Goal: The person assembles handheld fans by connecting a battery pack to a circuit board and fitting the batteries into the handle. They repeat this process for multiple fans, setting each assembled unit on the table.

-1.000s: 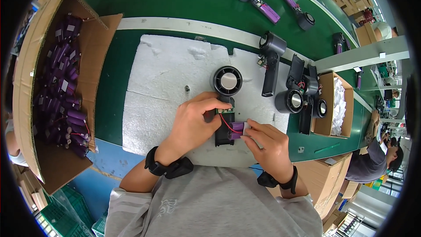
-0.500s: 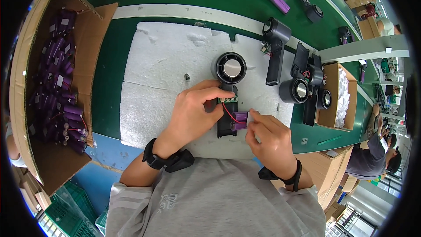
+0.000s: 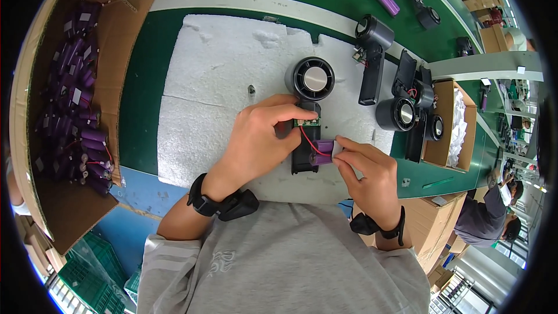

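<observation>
A black handheld fan (image 3: 297,79) lies on a white foam sheet (image 3: 203,75), its round head away from me and its handle opened toward me. My left hand (image 3: 253,134) closes thumb and forefinger around the small green circuit board (image 3: 308,122) at the top of the handle. A red wire (image 3: 306,137) curves from the board area to a purple battery (image 3: 321,153), which lies crosswise over the handle's lower part. At the battery's right end, my right hand (image 3: 372,175) pinches a white tab (image 3: 337,149) between thumb and forefinger.
On the left stands a cardboard box (image 3: 109,99) with many purple batteries. Other fans, including an upright-headed one (image 3: 396,114) and an opened one (image 3: 375,38), lie to the right beside a box (image 3: 444,90) of white pieces. More fans with batteries lie across the white strip (image 3: 244,1).
The white tab now stands out more at the battery's end, and my right fingers have shifted slightly right. My left hand keeps its hold. The whole view has shifted slightly.
</observation>
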`<state>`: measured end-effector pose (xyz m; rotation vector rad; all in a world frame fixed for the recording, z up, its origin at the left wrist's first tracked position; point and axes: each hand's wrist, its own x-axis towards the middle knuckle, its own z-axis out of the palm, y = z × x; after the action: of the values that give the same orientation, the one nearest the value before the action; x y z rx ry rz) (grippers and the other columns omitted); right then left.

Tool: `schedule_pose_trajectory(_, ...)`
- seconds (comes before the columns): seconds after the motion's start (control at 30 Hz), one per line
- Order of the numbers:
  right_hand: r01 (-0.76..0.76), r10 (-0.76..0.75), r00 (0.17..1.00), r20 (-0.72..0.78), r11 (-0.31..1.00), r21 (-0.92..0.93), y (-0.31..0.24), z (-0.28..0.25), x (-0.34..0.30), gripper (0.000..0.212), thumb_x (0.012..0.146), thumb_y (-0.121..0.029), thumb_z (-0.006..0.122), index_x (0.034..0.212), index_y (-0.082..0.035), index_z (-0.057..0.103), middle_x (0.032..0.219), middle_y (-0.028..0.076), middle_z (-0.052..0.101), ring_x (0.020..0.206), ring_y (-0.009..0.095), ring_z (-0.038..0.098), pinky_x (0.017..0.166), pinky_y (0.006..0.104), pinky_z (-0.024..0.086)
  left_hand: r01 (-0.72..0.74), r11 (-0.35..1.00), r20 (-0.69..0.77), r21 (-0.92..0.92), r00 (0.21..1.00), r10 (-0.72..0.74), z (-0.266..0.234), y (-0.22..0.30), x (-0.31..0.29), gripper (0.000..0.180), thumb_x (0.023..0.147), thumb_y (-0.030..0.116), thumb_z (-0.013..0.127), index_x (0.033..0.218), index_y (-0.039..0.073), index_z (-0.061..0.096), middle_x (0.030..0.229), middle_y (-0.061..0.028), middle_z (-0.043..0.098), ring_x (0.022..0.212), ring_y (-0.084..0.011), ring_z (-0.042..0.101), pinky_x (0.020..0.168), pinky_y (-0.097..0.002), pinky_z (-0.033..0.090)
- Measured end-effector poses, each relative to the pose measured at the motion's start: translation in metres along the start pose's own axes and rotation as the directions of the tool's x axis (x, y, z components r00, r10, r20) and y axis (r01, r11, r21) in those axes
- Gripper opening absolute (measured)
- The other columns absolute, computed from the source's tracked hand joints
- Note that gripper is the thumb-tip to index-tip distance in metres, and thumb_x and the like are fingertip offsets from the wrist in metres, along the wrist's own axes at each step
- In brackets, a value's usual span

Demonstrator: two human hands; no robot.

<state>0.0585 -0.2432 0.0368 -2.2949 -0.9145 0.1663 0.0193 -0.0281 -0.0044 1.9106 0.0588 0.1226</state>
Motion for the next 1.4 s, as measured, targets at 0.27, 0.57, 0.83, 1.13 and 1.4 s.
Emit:
schedule_pose_trajectory(0.27, 0.046, -0.043, 0.997, 0.058, 0.998, -0.050, -0.004, -0.003, 0.003, 0.015, 0.072, 0.006, 0.072, 0.085, 0.002, 0.064, 0.108, 0.015, 0.067, 0.085, 0.029, 0.069, 0.071, 0.0340, 0.055, 0.008, 1.000, 0.014, 0.000, 1.000, -0.008, 0.000, 0.000, 0.001, 0.036, 0.072, -0.006, 0.065, 0.104, 0.009, 0.073, 0.106, -0.0095, 0.068, 0.078, -0.0148, 0.063, 0.067, -0.0244, 0.049)
schedule_pose_trajectory(0.57, 0.000, 0.006, 0.985, 0.172, 0.999, -0.033, 0.004, -0.002, 0.008, 0.020, 0.074, 0.009, 0.064, 0.089, 0.001, 0.053, 0.109, 0.014, 0.057, 0.081, 0.028, 0.063, 0.068, 0.0338, 0.053, 0.016, 1.000, 0.020, -0.008, 1.000, -0.015, -0.001, -0.001, 0.002, 0.035, 0.072, -0.006, 0.064, 0.102, 0.009, 0.073, 0.105, -0.0091, 0.068, 0.077, -0.0145, 0.062, 0.067, -0.0243, 0.049)
schedule_pose_trajectory(0.83, -0.319, 0.314, 0.910, -0.271, 0.947, 0.030, 0.054, -0.081, -0.015, 0.010, 0.094, -0.009, 0.055, 0.098, -0.001, 0.058, 0.104, 0.009, 0.060, 0.069, 0.012, 0.055, 0.061, 0.0252, 0.047, -0.002, 1.000, 0.003, -0.005, 1.000, 0.002, -0.003, -0.001, -0.001, 0.034, 0.072, -0.006, 0.065, 0.102, 0.009, 0.073, 0.106, -0.0095, 0.068, 0.076, -0.0151, 0.062, 0.066, -0.0244, 0.049)
schedule_pose_trajectory(1.13, 0.061, -0.056, 0.997, 0.047, 0.991, -0.121, -0.001, -0.034, 0.015, 0.043, 0.071, -0.005, 0.080, 0.110, -0.002, 0.064, 0.102, 0.012, 0.064, 0.083, 0.024, 0.065, 0.072, 0.0315, 0.053, 0.012, 1.000, 0.020, -0.005, 1.000, -0.012, -0.004, -0.003, 0.001, 0.037, 0.072, -0.006, 0.067, 0.104, 0.010, 0.074, 0.107, -0.0111, 0.068, 0.076, -0.0145, 0.063, 0.065, -0.0242, 0.050)
schedule_pose_trajectory(1.4, 0.058, -0.095, 0.963, 0.254, 0.987, 0.147, 0.016, 0.002, 0.022, 0.055, 0.069, -0.006, 0.081, 0.120, -0.004, 0.059, 0.107, 0.014, 0.063, 0.096, 0.024, 0.066, 0.073, 0.0325, 0.054, -0.021, 0.998, 0.063, 0.065, 0.998, 0.016, -0.009, 0.002, 0.007, 0.036, 0.072, -0.003, 0.071, 0.104, 0.012, 0.075, 0.108, -0.0150, 0.069, 0.079, -0.0213, 0.069, 0.068, -0.0272, 0.054)
